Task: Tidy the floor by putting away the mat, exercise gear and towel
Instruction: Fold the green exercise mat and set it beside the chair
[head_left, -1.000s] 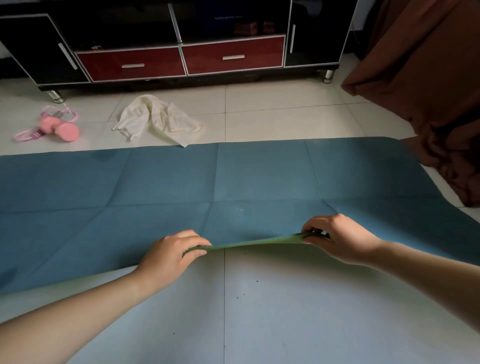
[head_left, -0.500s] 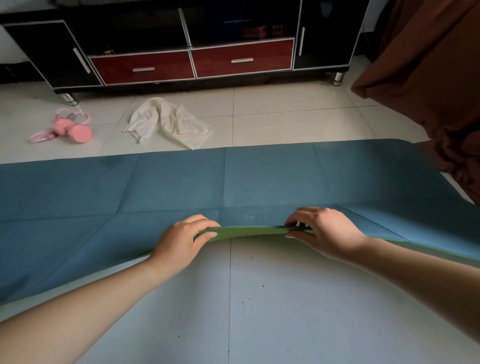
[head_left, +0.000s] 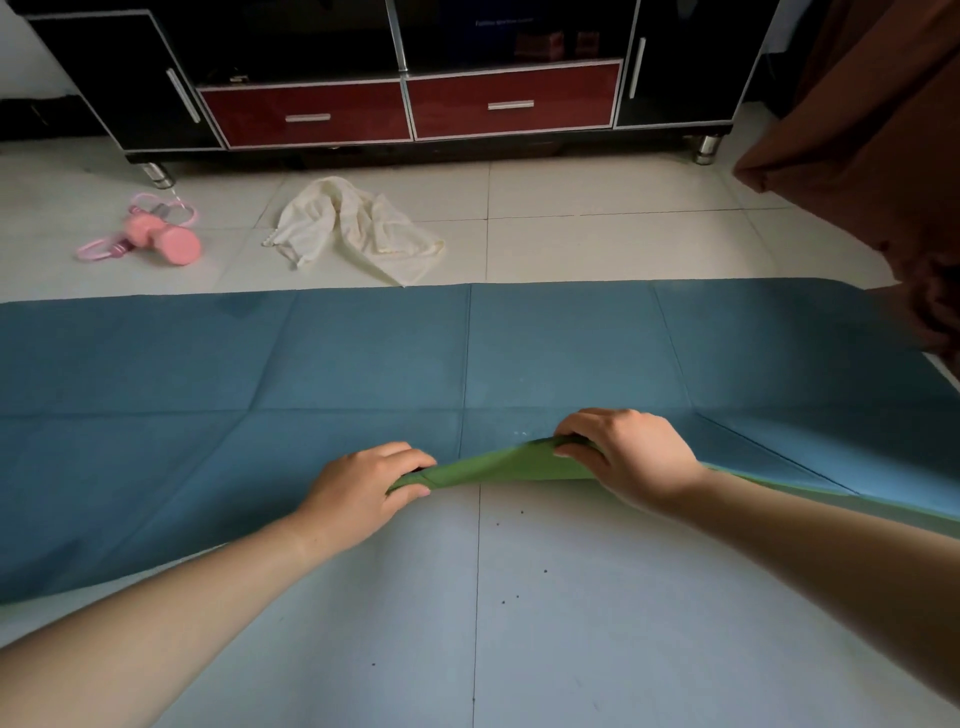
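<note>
Head view. The mat (head_left: 363, 364) lies blue side up on the floor (head_left: 571, 597) and spans the frame from 9 o'clock to 3 o'clock. Its near edge is lifted at the centre, where the green underside (head_left: 498, 465) shows.

The left hand (head_left: 358, 488), just toward 7 o'clock of centre, has its grip closed on that edge, with fingers curled over the top and the thumb below. The right hand (head_left: 628, 457), toward 4 o'clock of centre, has its grip closed the same way. It holds the edge slightly higher.

The step in hand appears to be folding the near half over the far half.

1. Raise both hands to the same height, so that the edge travels level.
2. Carry the edge toward 12 o'clock and let the mat bend along its lengthwise crease.
3. Align the near edge with the far edge before release.
4. Expect the unsupported ends at 9 and 3 o'clock to lag. Smooth them outward afterwards.

The towel (head_left: 358, 228) lies crumpled at 11 o'clock, just beyond the mat. The pink exercise gear (head_left: 161, 239) lies at 10 o'clock, near the cabinet (head_left: 509, 104).
</note>
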